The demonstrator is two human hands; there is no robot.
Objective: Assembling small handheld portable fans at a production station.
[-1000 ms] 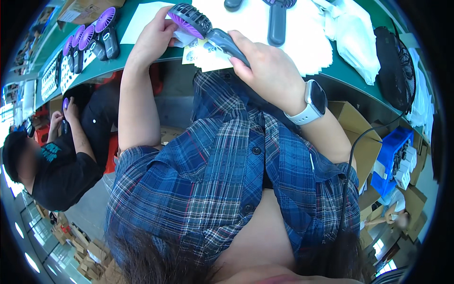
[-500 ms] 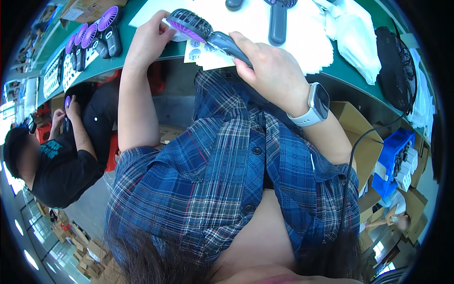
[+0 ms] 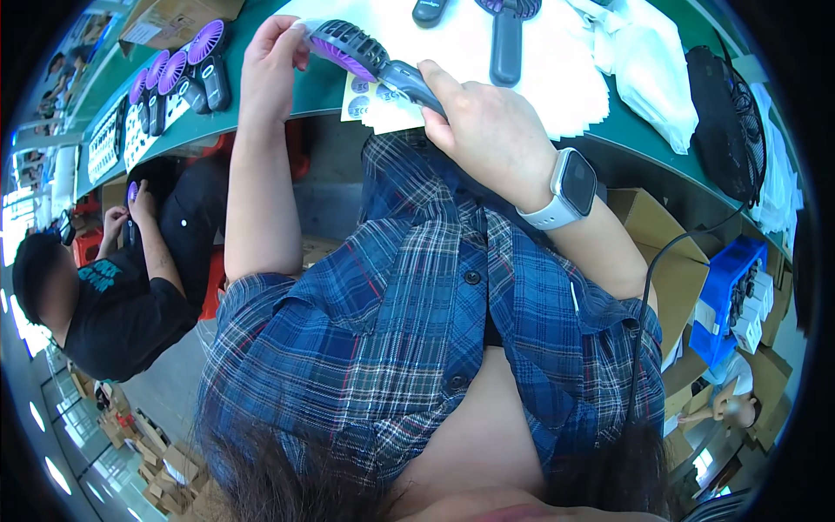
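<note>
My right hand (image 3: 491,126) is wrapped round the dark grey handle of a handheld fan (image 3: 344,54). The fan tilts over the near edge of the worktable, its caged purple head pointing up and left. At that head my left hand (image 3: 277,54) pinches something thin and whitish, which looks like a clear plastic bag (image 3: 306,31); how far it covers the head I cannot tell. Under the fan lies a sheet of round grey stickers (image 3: 358,100) on a stack of white sheets (image 3: 574,96). Another handheld fan (image 3: 506,52) rests on the stack beyond my right hand.
Several purple-headed fans (image 3: 204,65) lie on the green table (image 3: 317,96) at left. A white plastic bag (image 3: 648,78) and a black mesh pouch (image 3: 718,122) lie at right. Below stand an open carton (image 3: 652,235) and a blue crate (image 3: 726,296). A co-worker (image 3: 113,296) sits at left.
My left hand has moved slightly left from the fan's head, still pinching the whitish film. My right hand and the fan have shifted a little left and down.
</note>
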